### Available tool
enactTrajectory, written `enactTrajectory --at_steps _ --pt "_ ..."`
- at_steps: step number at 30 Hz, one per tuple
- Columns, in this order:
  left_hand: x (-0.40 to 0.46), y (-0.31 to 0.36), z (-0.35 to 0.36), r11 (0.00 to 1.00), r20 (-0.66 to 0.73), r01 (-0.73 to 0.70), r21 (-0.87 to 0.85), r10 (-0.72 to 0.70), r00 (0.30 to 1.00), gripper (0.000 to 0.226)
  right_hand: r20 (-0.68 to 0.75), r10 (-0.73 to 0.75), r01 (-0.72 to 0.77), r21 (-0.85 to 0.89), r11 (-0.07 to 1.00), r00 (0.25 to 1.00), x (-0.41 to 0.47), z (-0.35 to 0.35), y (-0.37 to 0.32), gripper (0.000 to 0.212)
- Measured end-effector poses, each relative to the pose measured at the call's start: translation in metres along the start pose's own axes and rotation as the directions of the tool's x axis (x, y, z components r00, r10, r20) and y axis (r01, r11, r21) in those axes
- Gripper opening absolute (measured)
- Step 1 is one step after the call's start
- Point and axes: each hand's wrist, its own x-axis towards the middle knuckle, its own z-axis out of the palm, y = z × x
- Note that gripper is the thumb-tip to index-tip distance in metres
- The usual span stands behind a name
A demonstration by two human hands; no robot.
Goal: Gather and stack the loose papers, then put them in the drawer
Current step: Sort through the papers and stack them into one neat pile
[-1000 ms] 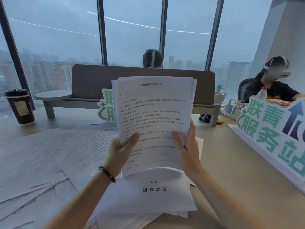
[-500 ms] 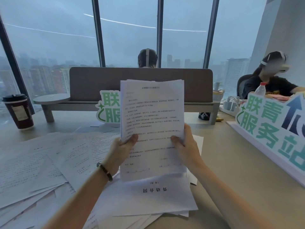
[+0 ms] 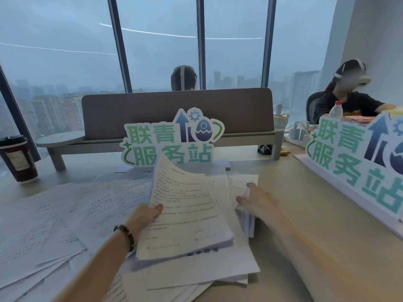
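Observation:
My left hand grips the left edge of a thick stack of printed papers, tilted low over the desk, its far end bending upward. Under it lies a sheet printed upside down on a small heap. My right hand has let go of the stack and reaches to loose sheets at the stack's right, thumb and fingers touching their edge. Many more loose sheets spread over the left of the desk. No drawer is in view.
A dark coffee cup stands at the far left. A green-lettered sign stands behind the papers, a second sign along the right. A brown divider crosses the back; two people sit beyond. Bare desk lies right.
The stack, held upright in both hands, has dropped toward the desk. My right hand released it and moved right to the loose sheets. The sign behind is now uncovered.

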Motion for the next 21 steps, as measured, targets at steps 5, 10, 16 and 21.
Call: enactTrajectory --at_steps 5,10,16,21 --pt "0.002 0.002 0.005 0.999 -0.01 0.004 0.035 -0.004 1.0 0.03 -0.026 0.055 -0.034 0.509 0.86 0.998 0.003 -0.001 0.0 0.076" --pt "0.005 0.004 0.009 0.999 -0.022 0.022 0.047 -0.021 1.0 0.031 0.023 0.097 -0.088 0.667 0.74 0.995 0.004 0.004 0.003 0.107" --pt "0.005 0.006 0.022 1.0 -0.006 0.03 -0.004 -0.03 1.0 0.026 -0.026 0.044 -0.022 0.56 0.828 0.999 0.006 0.01 0.004 0.111" --pt "0.004 0.004 0.018 0.997 0.026 0.009 -0.082 -0.007 1.0 0.024 -0.079 -0.002 0.041 0.495 0.868 0.997 0.003 0.01 0.005 0.104"
